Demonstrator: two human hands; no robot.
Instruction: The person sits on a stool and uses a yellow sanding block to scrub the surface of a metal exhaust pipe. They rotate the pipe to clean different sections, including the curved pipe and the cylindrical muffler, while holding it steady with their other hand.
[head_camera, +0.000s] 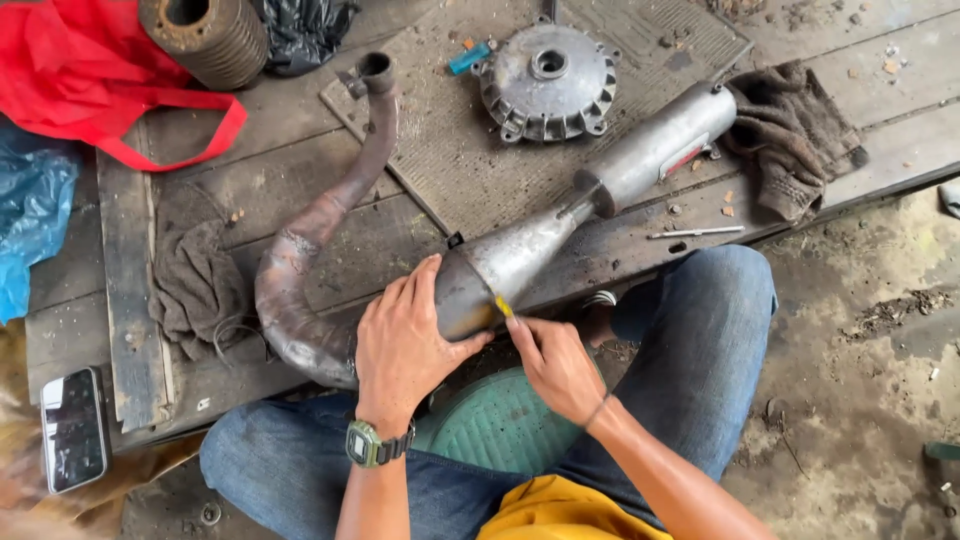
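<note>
The left hand (402, 345) lies spread over the fat middle of a long, rust-stained grey metal exhaust pipe (520, 255), palm down, fingers wrapped loosely over the top and thumb reaching toward the right hand; a green digital wristwatch (368, 444) sits on its wrist; the right hand (556, 366) is pinched nearly closed around a small yellow marker (503, 306), whose tip touches the pipe just beside the left thumb. The pipe rests across a dark, worn wooden worktop (250, 165); from under the left hand its scorched, curved front section (318, 225) bends away and up to an open end; beyond the right hand it narrows, then widens into a silver cylindrical muffler (660, 145) lying farther out and to the right. Past the fingertips of both hands sits a round grey finned metal hub (548, 82) on a ribbed mat (440, 140); a dirty brown rag (795, 135) lies just beyond the muffler's end; a thin metal rod (697, 232) lies near the pipe's right stretch. Left of the left hand lie a grey rag (195, 275) and, nearer the edge, a black smartphone (73, 428); well beyond are a red cloth bag (90, 75) and a rusty ribbed cylinder (205, 38). Under the hands, between blue-jeaned knees, shows a green round seat (495, 425).
</note>
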